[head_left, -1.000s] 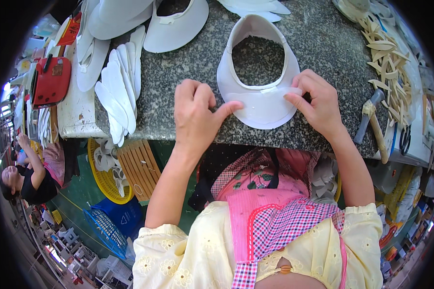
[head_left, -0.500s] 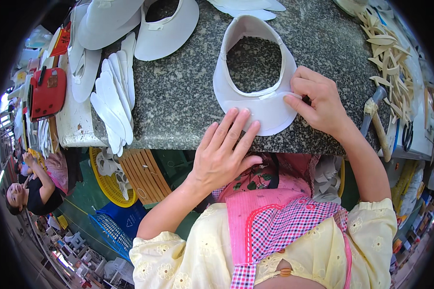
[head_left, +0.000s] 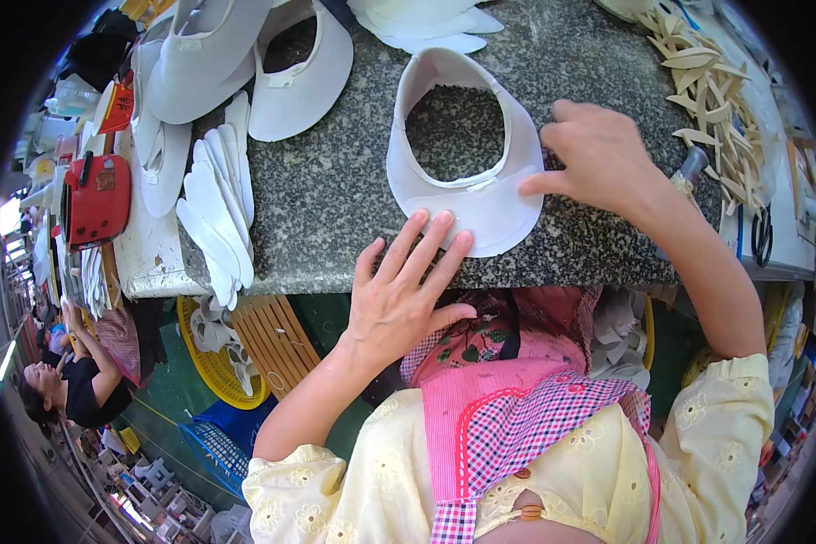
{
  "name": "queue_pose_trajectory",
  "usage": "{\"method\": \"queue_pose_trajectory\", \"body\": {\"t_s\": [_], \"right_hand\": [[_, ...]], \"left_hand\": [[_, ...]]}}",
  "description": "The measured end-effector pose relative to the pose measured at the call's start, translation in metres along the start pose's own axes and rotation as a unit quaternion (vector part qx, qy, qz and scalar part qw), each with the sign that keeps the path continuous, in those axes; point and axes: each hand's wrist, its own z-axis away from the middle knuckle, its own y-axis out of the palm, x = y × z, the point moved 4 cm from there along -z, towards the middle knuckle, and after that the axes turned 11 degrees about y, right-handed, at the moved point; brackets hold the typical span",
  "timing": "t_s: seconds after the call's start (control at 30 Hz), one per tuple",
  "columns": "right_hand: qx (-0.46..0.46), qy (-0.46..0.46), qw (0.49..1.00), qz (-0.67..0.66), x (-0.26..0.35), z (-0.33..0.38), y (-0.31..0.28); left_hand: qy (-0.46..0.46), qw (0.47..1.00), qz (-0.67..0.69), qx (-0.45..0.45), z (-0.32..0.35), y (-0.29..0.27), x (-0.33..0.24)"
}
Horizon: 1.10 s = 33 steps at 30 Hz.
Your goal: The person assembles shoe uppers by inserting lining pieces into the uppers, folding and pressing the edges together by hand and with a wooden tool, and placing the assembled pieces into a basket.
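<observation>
A white shoe upper [head_left: 524, 163], closed into a ring, lies on the speckled stone worktop in front of me, its wide rounded front toward me. Across that front lies a thin white curved piece [head_left: 494, 204], flat against it. My left hand [head_left: 397, 295] rests its spread fingertips on the upper's near left edge, holding nothing in its grasp. At the right side is my right hand [head_left: 598, 163], slightly blurred, its fingers bent and its thumb stretched apart from them. That thumb tip reaches the upper's right edge; whether it touches is unclear.
More white uppers [head_left: 301, 100] lie at the upper left, above a fan of white curved pieces [head_left: 216, 213]. Another white stack [head_left: 422, 23] sits at the back. Beige crescent pieces [head_left: 716, 113] pile up at the right, near scissors [head_left: 762, 238]. A person [head_left: 86, 381] is at far left.
My right hand has let go of the curved piece's right end, which now lies flat, and its fingers have loosened. My left hand stays on the upper's front edge.
</observation>
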Motion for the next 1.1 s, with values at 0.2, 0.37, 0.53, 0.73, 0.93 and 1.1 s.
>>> {"method": "queue_pose_trajectory", "body": {"t_s": [0.2, 0.37, 0.53, 0.73, 0.93, 1.1], "right_hand": [[-0.114, -0.065, 0.991, -0.039, 0.016, 0.028, 0.004], [-0.056, 0.081, 0.935, -0.342, -0.009, 0.024, 0.011], [-0.051, 0.166, 0.834, -0.524, -0.028, 0.04, 0.025], [0.081, 0.017, 0.752, -0.653, 0.004, 0.034, -0.008], [-0.074, 0.1, 0.738, -0.664, -0.006, 0.049, 0.001], [-0.058, -0.111, 0.608, -0.784, -0.037, 0.065, 0.028]], "left_hand": [[0.041, 0.995, 0.081, -0.037, -0.014, -0.021, 0.012], [0.086, 0.974, 0.062, -0.199, -0.049, -0.054, 0.043], [0.117, 0.989, 0.009, -0.094, -0.058, -0.039, 0.036], [0.097, 0.993, 0.064, -0.03, -0.056, -0.056, 0.008], [0.087, 0.929, -0.112, -0.341, -0.003, -0.098, -0.017], [-0.049, 0.603, 0.781, -0.156, -0.021, -0.022, 0.03]]}}
